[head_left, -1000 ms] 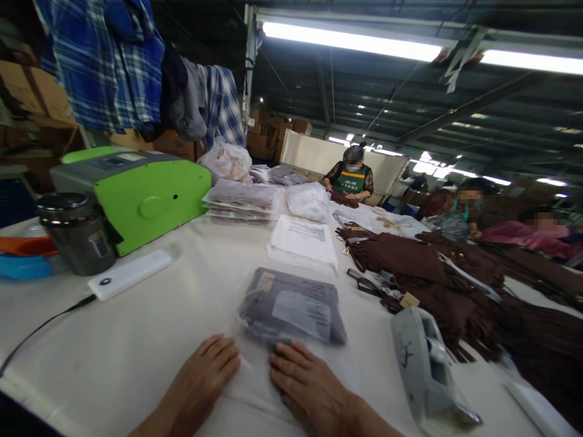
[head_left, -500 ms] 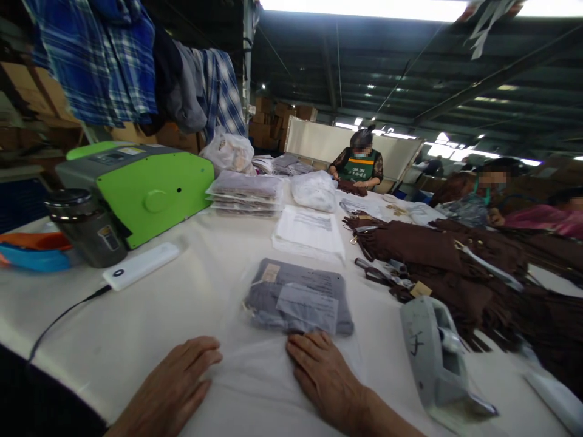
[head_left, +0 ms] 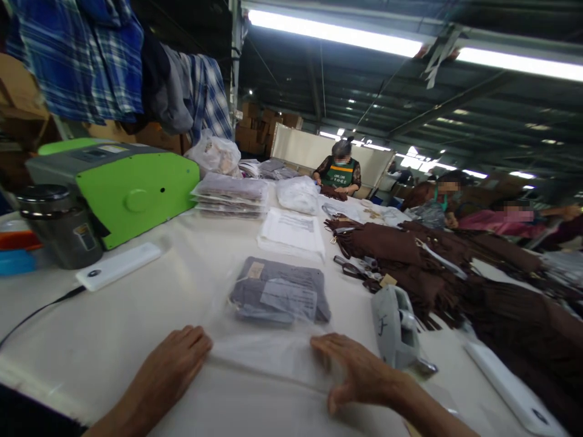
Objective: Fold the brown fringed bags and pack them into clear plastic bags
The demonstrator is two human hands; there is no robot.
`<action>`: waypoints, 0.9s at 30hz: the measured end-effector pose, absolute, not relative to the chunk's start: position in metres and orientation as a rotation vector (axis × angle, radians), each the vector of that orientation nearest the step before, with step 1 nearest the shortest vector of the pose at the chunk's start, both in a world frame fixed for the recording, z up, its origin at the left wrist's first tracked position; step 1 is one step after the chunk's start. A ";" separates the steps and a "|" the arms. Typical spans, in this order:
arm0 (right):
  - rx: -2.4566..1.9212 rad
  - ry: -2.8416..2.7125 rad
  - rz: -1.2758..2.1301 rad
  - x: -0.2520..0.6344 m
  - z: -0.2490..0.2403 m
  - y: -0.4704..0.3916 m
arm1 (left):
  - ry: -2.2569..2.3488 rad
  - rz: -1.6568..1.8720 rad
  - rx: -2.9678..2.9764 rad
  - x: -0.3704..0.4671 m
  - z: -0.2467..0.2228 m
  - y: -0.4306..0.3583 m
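A clear plastic bag point(head_left: 268, 358) lies flat on the table with a folded grey fabric item point(head_left: 277, 282) inside. That item carries a tan tag point(head_left: 255, 270) and a pale printed sheet point(head_left: 289, 297). At the bag's near left corner, my left hand point(head_left: 175, 361) has its fingers pressed together on the plastic; its thumb is hidden. Over the near right side of the bag is my right hand point(head_left: 359, 370), thumb and fingers spread apart, slightly blurred, with nothing visibly held.
A grey tape dispenser point(head_left: 394, 328) stands right of the bag, beside brown fringed bags point(head_left: 410, 261). Printed sheets point(head_left: 291, 230) and packed bags point(head_left: 230, 194) lie beyond. At left are a green machine point(head_left: 141, 194), a dark bottle point(head_left: 59, 227) and a white device point(head_left: 118, 267). Co-workers point(head_left: 339, 173) sit farther back.
My right hand has left the grey item's near edge, moved right and opened. My left fingers have drawn together at the bag's edge. The camera view has turned right and tilted up.
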State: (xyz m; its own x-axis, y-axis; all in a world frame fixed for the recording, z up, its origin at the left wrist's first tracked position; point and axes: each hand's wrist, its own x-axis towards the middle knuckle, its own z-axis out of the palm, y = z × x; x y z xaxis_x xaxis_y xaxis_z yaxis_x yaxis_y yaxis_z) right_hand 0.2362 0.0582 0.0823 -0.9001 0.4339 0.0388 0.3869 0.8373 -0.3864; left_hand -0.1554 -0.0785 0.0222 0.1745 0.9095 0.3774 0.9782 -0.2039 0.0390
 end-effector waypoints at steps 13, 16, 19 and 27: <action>-0.642 -2.372 0.657 0.271 0.021 0.081 | -2.372 -1.756 -1.986 -0.163 0.022 -0.046; -0.943 -2.106 0.911 0.256 0.021 0.085 | -2.356 -1.755 -1.819 -0.150 0.038 -0.032; -1.207 -1.838 0.986 0.242 0.020 0.091 | -2.338 -1.635 -1.677 -0.141 0.049 -0.013; -1.548 -1.885 0.627 0.204 0.014 0.116 | -2.760 -0.613 -1.693 -0.149 0.044 0.037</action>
State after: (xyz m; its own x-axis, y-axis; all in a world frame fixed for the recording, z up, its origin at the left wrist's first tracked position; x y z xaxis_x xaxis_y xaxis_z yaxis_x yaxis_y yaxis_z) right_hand 0.2041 0.1159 0.0143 -0.1274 0.9789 0.1597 0.6882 0.2032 -0.6965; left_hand -0.1494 0.0367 0.0442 -0.4635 0.8839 0.0620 0.8270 0.4064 0.3884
